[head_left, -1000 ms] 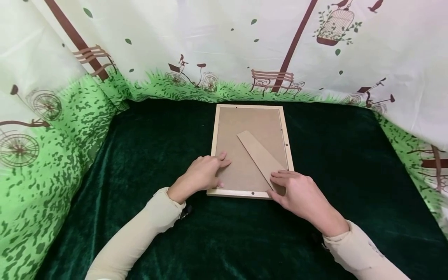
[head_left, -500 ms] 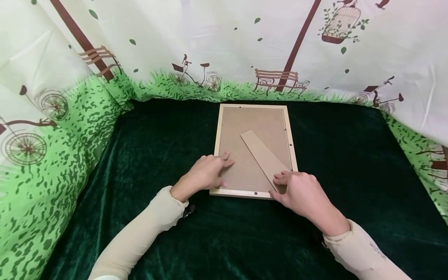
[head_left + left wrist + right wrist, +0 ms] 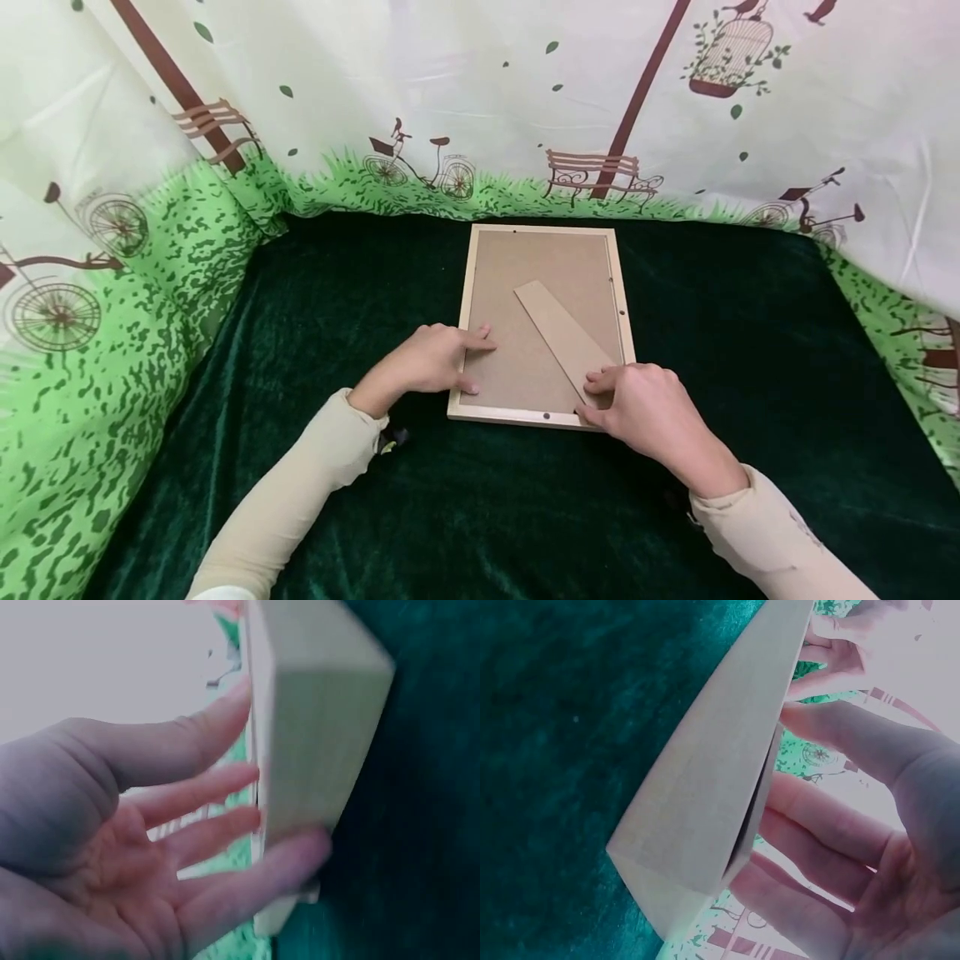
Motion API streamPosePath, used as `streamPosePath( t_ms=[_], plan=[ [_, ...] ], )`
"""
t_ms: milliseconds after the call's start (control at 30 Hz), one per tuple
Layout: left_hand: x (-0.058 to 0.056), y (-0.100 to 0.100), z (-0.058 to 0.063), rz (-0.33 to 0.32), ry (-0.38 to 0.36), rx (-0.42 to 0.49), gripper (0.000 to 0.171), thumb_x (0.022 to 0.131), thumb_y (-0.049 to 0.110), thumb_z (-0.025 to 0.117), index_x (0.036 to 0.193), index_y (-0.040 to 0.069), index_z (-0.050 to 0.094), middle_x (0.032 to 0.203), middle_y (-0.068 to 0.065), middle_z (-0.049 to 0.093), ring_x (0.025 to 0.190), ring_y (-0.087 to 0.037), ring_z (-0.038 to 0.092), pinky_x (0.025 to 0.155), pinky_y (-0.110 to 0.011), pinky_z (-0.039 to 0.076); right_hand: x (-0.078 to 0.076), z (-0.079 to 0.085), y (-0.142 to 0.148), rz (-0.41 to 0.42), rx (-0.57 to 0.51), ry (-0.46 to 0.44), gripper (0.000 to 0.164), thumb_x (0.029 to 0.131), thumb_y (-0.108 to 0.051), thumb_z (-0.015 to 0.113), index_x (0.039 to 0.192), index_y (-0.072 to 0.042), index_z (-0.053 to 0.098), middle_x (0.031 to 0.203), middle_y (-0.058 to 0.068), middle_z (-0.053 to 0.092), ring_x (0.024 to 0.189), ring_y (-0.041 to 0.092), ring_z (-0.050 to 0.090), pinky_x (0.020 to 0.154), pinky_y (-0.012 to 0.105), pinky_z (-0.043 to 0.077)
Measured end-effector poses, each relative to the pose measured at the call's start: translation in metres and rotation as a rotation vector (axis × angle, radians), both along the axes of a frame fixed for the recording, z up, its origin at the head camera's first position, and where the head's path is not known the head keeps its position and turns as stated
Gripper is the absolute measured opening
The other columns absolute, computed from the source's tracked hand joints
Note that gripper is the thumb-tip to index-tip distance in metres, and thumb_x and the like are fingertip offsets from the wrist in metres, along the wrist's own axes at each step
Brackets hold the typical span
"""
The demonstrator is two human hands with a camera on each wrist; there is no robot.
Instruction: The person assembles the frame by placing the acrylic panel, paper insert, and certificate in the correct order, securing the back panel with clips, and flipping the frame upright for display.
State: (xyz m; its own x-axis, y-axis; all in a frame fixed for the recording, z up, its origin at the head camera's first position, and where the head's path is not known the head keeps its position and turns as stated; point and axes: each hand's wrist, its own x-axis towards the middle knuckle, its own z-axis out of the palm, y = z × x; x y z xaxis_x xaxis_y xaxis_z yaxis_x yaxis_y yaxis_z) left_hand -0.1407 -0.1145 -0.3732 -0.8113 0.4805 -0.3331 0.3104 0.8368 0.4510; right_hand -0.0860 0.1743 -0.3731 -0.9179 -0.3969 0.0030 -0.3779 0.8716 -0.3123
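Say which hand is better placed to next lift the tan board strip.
Probably the right hand, at the near end of the strip; the left hand is at the left side of the pale rectangular wooden frame.

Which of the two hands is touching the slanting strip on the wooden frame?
The right hand: its fingers touch the near end of the strip. The left hand is at the left edge of the frame, apart from the strip.

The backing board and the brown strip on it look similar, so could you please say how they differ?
The backing board is broad; the brown strip is narrow. The backing board sits square inside the picture frame; the brown strip slants across it. Both are brown and flat.
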Motion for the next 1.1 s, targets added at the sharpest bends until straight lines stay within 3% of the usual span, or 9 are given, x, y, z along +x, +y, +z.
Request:
streamPosePath(
  t_ms=[167,233,333,467,533,633,767,967,1100],
  plan=[
    [-0.007,-0.011,-0.004,0.035,-0.042,0.102,0.065,0.081,0.023,0.083,0.141,0.027,0.058,0.153,0.007,0.047,0.134,-0.019,0.052,0.107,-0.041,0.046,0.001,-0.001,0.006,0.028,-0.002,0.023,0.025,0.081,-0.031,0.081,0.097,-0.012,0.082,0.108,0.006,0.077,0.1,0.025,0.073,0.067,0.035,0.057],
    [-0.001,-0.009,-0.007,0.025,-0.013,0.112,0.068,0.081,0.024,0.084,0.143,0.024,0.055,0.156,0.003,0.045,0.139,-0.021,0.048,0.111,-0.043,0.043,0.002,-0.002,0.008,0.031,0.007,0.03,0.025,0.081,-0.031,0.081,0.097,-0.012,0.082,0.107,0.006,0.077,0.101,0.026,0.073,0.077,0.042,0.059],
    [0.015,-0.006,-0.013,0.094,0.065,0.096,0.075,0.079,0.027,0.086,0.145,0.02,0.052,0.159,-0.002,0.039,0.142,-0.025,0.044,0.113,-0.047,0.041,0.004,-0.004,0.009,0.037,0.013,0.037,0.024,0.081,-0.03,0.081,0.097,-0.011,0.082,0.107,0.007,0.077,0.101,0.026,0.073,0.083,0.046,0.058],
    [0.031,-0.006,-0.015,0.293,0.134,0.091,0.073,0.074,0.03,0.089,0.138,0.016,0.056,0.144,-0.008,0.049,0.119,-0.026,0.059,0.093,-0.044,0.054,0.003,-0.005,0.008,0.05,-0.001,0.073,0.026,0.083,-0.031,0.08,0.099,-0.011,0.081,0.106,0.007,0.077,0.1,0.025,0.073,0.082,0.046,0.058],
    [0.033,-0.008,-0.016,0.351,0.13,0.124,0.067,0.073,0.029,0.09,0.131,0.015,0.06,0.132,-0.007,0.056,0.104,-0.021,0.062,0.084,-0.038,0.055,0.003,-0.005,0.006,0.052,-0.006,0.089,0.027,0.084,-0.033,0.079,0.101,-0.012,0.081,0.105,0.007,0.077,0.1,0.024,0.073,0.082,0.045,0.059],
    [0.031,-0.01,-0.019,0.384,0.078,0.196,0.058,0.073,0.024,0.09,0.123,0.013,0.064,0.12,-0.005,0.063,0.094,-0.017,0.064,0.079,-0.033,0.055,0.002,-0.005,0.005,0.058,-0.007,0.097,0.027,0.086,-0.035,0.077,0.1,-0.012,0.081,0.104,0.007,0.078,0.099,0.024,0.073,0.082,0.045,0.059],
    [0.029,-0.01,-0.021,0.435,0.026,0.253,0.053,0.073,0.019,0.09,0.12,0.015,0.065,0.119,-0.004,0.063,0.096,-0.017,0.066,0.081,-0.034,0.056,0.002,-0.006,0.004,0.059,-0.008,0.101,0.025,0.087,-0.034,0.076,0.099,-0.013,0.081,0.102,0.006,0.078,0.096,0.023,0.073,0.08,0.044,0.059],
    [0.027,-0.01,-0.022,0.473,0.019,0.28,0.053,0.073,0.017,0.088,0.121,0.016,0.066,0.118,-0.005,0.062,0.101,-0.019,0.065,0.085,-0.037,0.055,0.002,-0.004,0.004,0.072,0.001,0.092,0.022,0.086,-0.034,0.077,0.096,-0.014,0.081,0.096,0.001,0.078,0.084,0.017,0.07,0.072,0.039,0.058],
    [0.028,-0.01,-0.022,0.482,0.016,0.295,0.053,0.073,0.015,0.088,0.122,0.015,0.066,0.117,-0.005,0.063,0.101,-0.019,0.065,0.086,-0.037,0.055,0.002,0.001,0.009,0.111,0.046,0.041,0.032,0.079,-0.041,0.082,0.101,-0.017,0.079,0.101,0.0,0.075,0.087,0.016,0.066,0.073,0.039,0.057]
  ],
)
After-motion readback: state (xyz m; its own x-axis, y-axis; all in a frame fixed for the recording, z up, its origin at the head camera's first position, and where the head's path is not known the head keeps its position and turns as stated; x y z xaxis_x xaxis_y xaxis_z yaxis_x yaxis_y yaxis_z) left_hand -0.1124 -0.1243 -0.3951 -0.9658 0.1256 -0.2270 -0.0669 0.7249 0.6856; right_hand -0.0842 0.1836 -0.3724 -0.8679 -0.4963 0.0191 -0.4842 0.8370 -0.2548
